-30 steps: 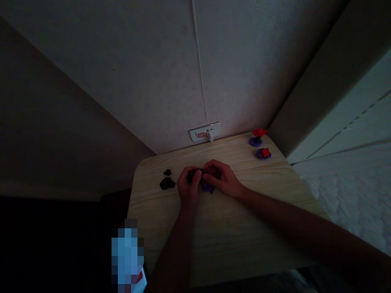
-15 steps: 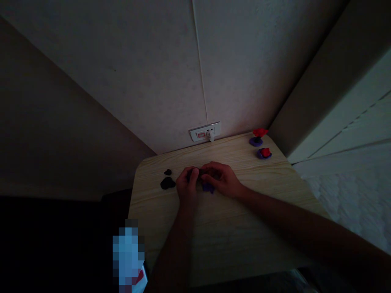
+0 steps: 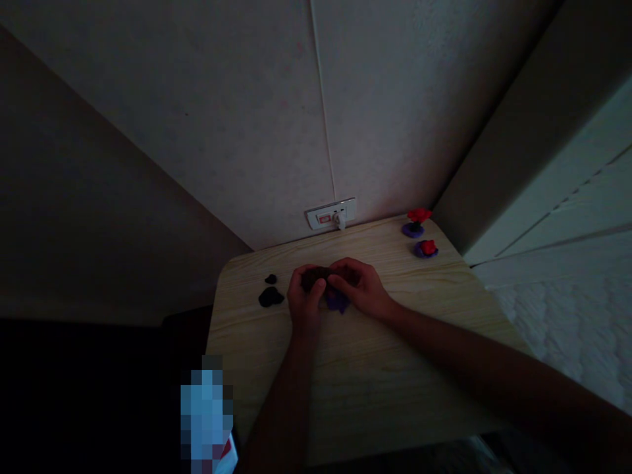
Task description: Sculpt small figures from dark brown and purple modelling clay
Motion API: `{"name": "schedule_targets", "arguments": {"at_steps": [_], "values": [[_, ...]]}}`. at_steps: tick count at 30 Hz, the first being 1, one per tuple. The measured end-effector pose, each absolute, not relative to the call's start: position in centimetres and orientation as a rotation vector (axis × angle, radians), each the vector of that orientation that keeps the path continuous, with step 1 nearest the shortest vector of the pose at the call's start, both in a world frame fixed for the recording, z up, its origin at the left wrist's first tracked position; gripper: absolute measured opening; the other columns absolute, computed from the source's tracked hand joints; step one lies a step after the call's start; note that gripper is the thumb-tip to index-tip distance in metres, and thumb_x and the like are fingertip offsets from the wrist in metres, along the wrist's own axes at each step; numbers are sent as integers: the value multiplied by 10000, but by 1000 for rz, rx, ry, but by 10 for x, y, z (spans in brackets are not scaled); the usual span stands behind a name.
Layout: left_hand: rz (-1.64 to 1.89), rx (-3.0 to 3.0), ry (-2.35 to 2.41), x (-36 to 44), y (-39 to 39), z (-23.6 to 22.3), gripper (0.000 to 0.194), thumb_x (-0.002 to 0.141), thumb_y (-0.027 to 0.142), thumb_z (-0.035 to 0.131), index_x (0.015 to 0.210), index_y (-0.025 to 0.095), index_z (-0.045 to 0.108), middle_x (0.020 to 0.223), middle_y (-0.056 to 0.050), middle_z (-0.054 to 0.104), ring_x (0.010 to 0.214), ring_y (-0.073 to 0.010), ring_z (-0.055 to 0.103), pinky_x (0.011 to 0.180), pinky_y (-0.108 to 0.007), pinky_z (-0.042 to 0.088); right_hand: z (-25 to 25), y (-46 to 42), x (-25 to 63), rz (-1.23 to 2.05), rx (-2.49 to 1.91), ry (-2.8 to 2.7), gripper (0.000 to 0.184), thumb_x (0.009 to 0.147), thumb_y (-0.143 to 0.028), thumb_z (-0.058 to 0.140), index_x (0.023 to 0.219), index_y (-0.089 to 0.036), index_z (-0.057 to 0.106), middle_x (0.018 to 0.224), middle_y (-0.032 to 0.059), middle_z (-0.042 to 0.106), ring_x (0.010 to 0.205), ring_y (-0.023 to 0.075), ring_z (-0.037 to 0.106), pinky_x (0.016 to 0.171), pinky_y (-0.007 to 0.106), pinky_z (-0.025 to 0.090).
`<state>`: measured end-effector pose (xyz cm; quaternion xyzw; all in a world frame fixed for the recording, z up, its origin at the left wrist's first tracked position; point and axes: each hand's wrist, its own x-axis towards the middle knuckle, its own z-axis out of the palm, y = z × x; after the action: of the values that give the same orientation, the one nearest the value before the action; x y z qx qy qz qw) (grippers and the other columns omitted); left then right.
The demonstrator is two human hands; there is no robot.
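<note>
Over the middle of the wooden tabletop, my left hand (image 3: 305,301) and my right hand (image 3: 364,288) close together around a dark brown lump of what looks like modelling clay (image 3: 316,276). Both thumbs press on its near side. Just below the hands a purple piece (image 3: 338,301) shows, partly covered by my fingers. Left of my left hand lie a larger black lump (image 3: 271,297) and a smaller black lump (image 3: 270,279). The dim light hides the lump's exact shape.
At the back right stand a red flower shape on a purple base (image 3: 419,217) and a red bud shape in a purple base (image 3: 427,248). A wall socket with a plug (image 3: 338,218) sits behind the table (image 3: 375,382). A blurred bright screen (image 3: 207,415) glows at the lower left.
My fingers have shifted around the brown lump, and more of it shows between the hands. My left thumb has moved right and down. The other pieces stay put.
</note>
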<state>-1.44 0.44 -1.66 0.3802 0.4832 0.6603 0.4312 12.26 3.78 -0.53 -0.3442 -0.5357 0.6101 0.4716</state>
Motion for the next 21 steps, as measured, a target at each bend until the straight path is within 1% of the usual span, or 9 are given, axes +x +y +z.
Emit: {"name": "schedule_targets", "arguments": {"at_steps": [4, 8, 15, 21], "values": [[1634, 987, 1162, -12, 5, -14, 404, 719, 319, 845, 1051, 213, 642, 951, -33, 707, 786, -150, 674, 674, -245, 551, -3, 40, 123, 1450, -868, -1267, 385, 780, -537, 777, 923, -198, 662, 748, 16, 704, 643, 160, 665, 628, 291, 553], [1644, 945, 1197, -10, 6, -12, 454, 668, 334, 881, 1028, 196, 640, 938, -52, 722, 763, -164, 686, 634, -253, 563, -5, 41, 123, 1405, -930, -1241, 420, 765, -562, 780, 943, -202, 658, 797, 23, 706, 696, 156, 658, 658, 283, 552], [1616, 881, 1225, -12, 7, -13, 445, 696, 337, 870, 1078, 176, 709, 991, -85, 760, 750, -177, 718, 617, -266, 572, -8, 42, 123, 1389, -921, -1256, 381, 807, -551, 744, 941, -210, 640, 809, 22, 696, 710, 159, 651, 654, 282, 543], [1616, 875, 1222, -11, 6, -9, 453, 703, 339, 863, 1096, 172, 712, 1031, -100, 759, 787, -189, 723, 613, -261, 581, -10, 42, 122, 1421, -901, -1249, 377, 804, -540, 750, 953, -215, 632, 797, 12, 681, 691, 153, 635, 631, 273, 529]]}}
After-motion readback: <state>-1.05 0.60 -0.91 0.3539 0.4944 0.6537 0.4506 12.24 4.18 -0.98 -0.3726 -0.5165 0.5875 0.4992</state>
